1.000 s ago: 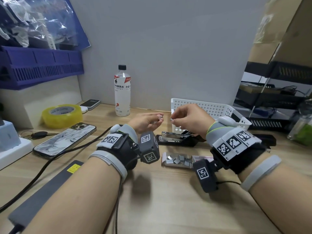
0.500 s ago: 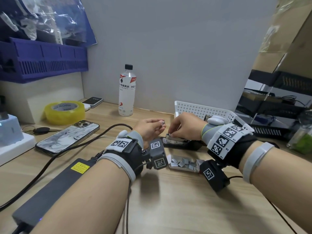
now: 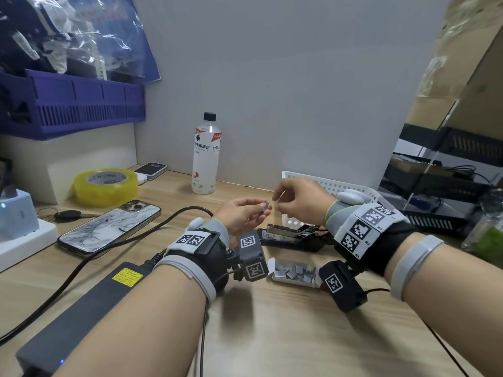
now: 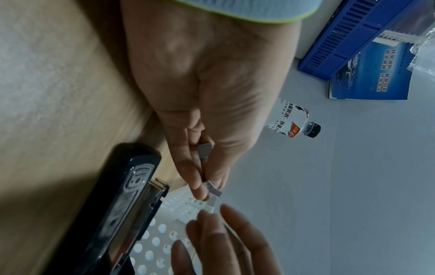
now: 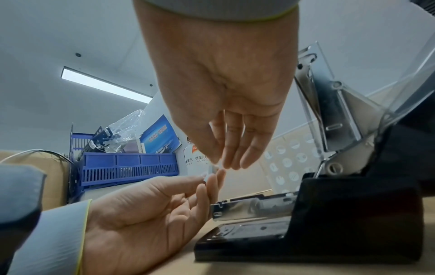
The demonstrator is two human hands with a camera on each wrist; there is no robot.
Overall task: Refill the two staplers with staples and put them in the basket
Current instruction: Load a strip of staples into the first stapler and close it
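Observation:
A black stapler [image 3: 294,236] lies on the desk with its lid swung up, its metal staple channel [image 5: 254,206] bare. Just above it my left hand [image 3: 242,213] pinches a short block of staples [image 3: 265,206] between thumb and fingers; the left wrist view shows the staples [image 4: 213,188] at its fingertips. My right hand [image 3: 299,198] meets it from the right, thumb and forefinger closing on a thin staple piece [image 4: 213,202] that sticks out of the left fingers. An open box of loose staple blocks [image 3: 295,273] lies between my wrists. The white perforated basket [image 3: 343,186] stands behind the right hand.
A water bottle [image 3: 205,156] stands at the wall. On the left lie a phone [image 3: 109,227], yellow tape roll [image 3: 104,187], keys, a power brick [image 3: 89,303] and its cable. Black trays [image 3: 441,186] sit far right, and a blue crate [image 3: 73,104] upper left.
Half a second ago my right hand was down at the stapler's channel; it has come back up to the left hand's fingertips. The left hand stayed raised, holding staples.

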